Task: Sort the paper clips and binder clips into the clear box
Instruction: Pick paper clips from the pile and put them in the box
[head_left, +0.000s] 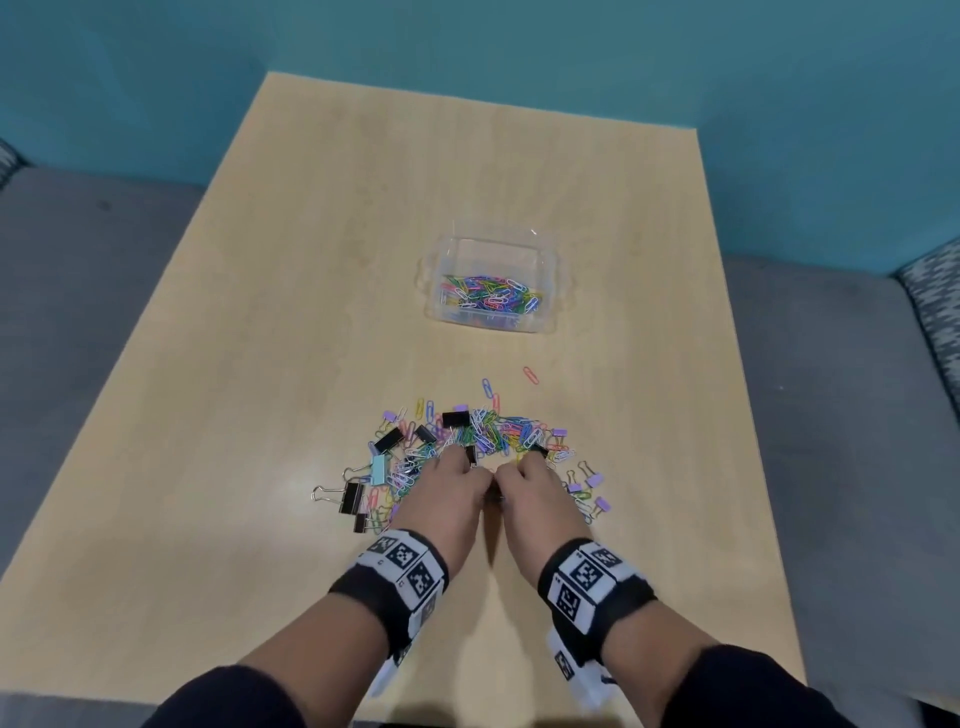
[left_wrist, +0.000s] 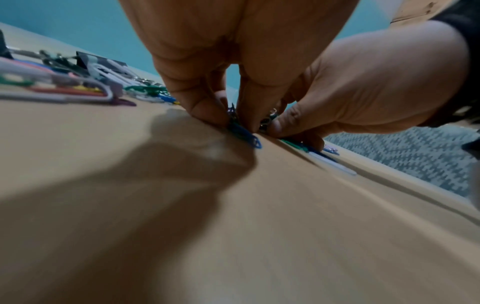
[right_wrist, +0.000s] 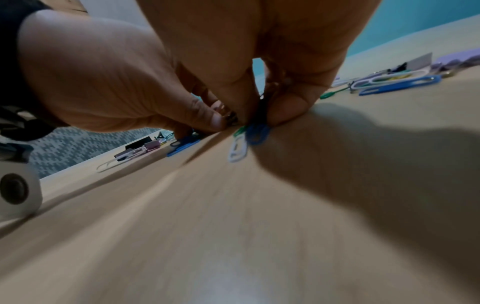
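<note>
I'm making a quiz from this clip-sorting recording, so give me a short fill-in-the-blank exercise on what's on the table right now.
1. The clear box already holds coloured ____ clips.
2. The loose pile of clips lies on the ____.
3. The left hand and right hand meet at the pile's ____ edge.

Missing words: paper; table; near

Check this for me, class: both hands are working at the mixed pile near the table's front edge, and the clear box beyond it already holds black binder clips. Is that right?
Not quite. The head view shows the clear box holding only coloured paper clips; the black binder clips lie in the pile on the table. The left hand and right hand are indeed at that pile.
</note>
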